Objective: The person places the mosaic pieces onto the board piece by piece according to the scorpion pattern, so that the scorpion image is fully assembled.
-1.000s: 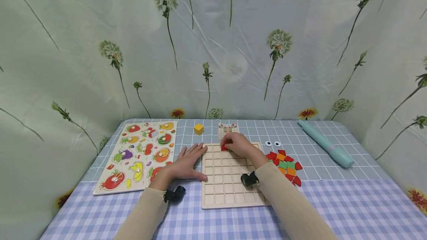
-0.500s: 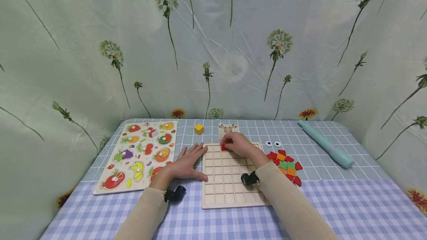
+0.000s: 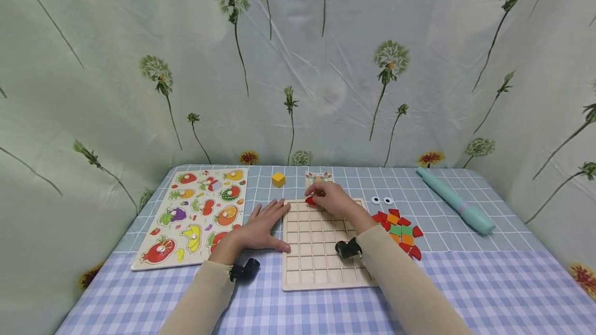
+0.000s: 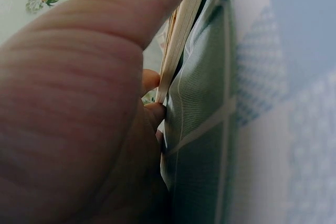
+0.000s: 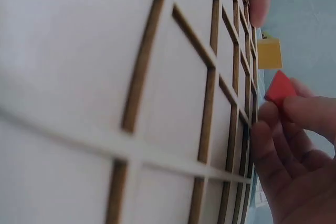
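A wooden grid board [image 3: 307, 262] lies flat on the table, its squares divided by thin raised strips. My left hand [image 3: 263, 229] rests at its left side with fingers spread, fingertips at the far left corner and thumb on the left edge. The left wrist view shows those fingers against the board's side. My right hand [image 3: 332, 200] pinches a red tile [image 5: 281, 87] with a pointed corner between thumb and fingers, over the board's far edge. Beyond that hand lies a small pattern card [image 3: 318, 177], partly covered by it.
Several red, orange and green tiles [image 3: 406, 239] lie in a cluster right of the board, with two googly eyes [image 3: 382, 200] behind them. A fruit puzzle board [image 3: 186, 221] lies left. A yellow cube [image 3: 278, 179] stands at the back, a teal rolled bundle [image 3: 456, 200] at right.
My right hand has shifted slightly up and away with the red tile, which now shows tilted at the board's far edge. My left hand keeps its place.
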`<act>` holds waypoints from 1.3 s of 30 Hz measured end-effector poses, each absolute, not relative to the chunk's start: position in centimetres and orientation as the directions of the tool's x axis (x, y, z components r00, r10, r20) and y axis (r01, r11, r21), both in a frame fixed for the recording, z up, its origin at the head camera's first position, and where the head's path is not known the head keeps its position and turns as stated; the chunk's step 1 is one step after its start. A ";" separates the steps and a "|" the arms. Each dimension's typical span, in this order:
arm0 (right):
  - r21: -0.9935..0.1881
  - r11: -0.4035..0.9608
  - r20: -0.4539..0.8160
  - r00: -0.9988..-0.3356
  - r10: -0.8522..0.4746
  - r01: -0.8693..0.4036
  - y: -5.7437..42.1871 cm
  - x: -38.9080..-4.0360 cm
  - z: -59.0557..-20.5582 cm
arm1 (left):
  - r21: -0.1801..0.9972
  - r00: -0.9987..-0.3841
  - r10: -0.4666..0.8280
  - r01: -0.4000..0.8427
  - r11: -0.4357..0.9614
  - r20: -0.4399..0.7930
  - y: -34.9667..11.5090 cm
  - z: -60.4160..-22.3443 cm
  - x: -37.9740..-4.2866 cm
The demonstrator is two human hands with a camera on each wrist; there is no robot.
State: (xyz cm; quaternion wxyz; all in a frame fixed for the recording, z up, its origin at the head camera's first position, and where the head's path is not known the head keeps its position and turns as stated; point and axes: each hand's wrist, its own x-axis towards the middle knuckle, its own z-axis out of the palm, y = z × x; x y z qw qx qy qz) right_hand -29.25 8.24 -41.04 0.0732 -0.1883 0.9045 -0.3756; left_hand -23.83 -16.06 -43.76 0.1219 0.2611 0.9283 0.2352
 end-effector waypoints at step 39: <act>-0.488 0.828 -0.032 -0.942 -0.334 -0.277 6.6 -28.8 -40.7 | 0.491 -0.835 0.542 0.435 0.755 -0.094 -16.2 -43.9 -23.8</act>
